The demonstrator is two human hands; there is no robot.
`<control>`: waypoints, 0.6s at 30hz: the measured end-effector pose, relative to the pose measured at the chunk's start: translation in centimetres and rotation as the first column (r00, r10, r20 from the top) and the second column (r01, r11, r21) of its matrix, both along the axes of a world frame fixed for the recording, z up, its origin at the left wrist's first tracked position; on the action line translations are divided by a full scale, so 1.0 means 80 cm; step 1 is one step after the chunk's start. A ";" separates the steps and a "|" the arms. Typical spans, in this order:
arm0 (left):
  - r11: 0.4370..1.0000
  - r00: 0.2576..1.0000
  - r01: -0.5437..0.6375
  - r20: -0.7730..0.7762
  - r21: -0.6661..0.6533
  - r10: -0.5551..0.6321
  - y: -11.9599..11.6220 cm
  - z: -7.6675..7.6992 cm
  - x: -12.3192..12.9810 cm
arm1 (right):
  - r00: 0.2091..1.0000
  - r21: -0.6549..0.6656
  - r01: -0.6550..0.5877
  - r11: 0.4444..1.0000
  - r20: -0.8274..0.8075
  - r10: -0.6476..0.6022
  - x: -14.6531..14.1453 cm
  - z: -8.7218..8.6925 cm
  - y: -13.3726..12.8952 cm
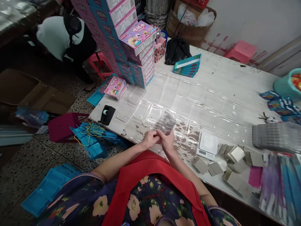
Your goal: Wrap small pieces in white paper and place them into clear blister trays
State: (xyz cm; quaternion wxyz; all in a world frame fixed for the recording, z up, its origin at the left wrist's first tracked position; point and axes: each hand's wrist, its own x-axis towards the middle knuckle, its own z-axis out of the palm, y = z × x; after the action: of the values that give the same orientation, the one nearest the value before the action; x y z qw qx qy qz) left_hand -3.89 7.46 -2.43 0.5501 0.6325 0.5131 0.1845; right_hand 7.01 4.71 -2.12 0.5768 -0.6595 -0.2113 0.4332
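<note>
Boxes (138, 44) stand piled at the left edge of the table (223, 67). Rows of clear trays (154, 113) already cover the middle; with a plastic stack (166, 121) in hand, the work looks partway. Near the front edge, the left hand (150, 140) curls at its near end, grip unclear; the right hand (168, 142) clasps it, most projecting beyond the fingers. More plastic pieces (276, 136) stand by the right edge.

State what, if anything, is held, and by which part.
Some clear plastic packaging, held by its near edge in the right hand; the left hand is at that edge, its grip unclear.
</note>
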 end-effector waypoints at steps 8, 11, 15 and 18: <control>0.995 0.998 0.063 -0.007 -0.077 -0.064 0.008 0.005 -0.002 | 0.998 0.006 -0.022 1.000 -0.054 0.022 0.002 -0.008 0.004; 0.993 0.992 0.104 0.074 -0.055 -0.100 0.024 0.020 -0.017 | 0.985 -0.003 -0.008 1.000 -0.170 0.007 0.006 -0.014 0.006; 0.951 0.953 -0.295 0.098 0.094 0.286 0.041 0.034 -0.049 | 0.956 0.033 0.022 0.999 -0.293 -0.012 0.009 -0.008 0.016; 0.881 0.882 -0.359 0.197 -0.309 0.429 0.035 0.025 -0.060 | 0.945 0.097 -0.036 0.995 -0.319 0.065 0.002 0.007 0.025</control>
State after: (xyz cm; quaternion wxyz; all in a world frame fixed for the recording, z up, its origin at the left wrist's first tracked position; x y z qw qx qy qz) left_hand -8.70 10.24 -0.40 0.6418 0.4054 0.5752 0.3049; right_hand 7.13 6.74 -1.55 0.6212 -0.5477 -0.1505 0.5399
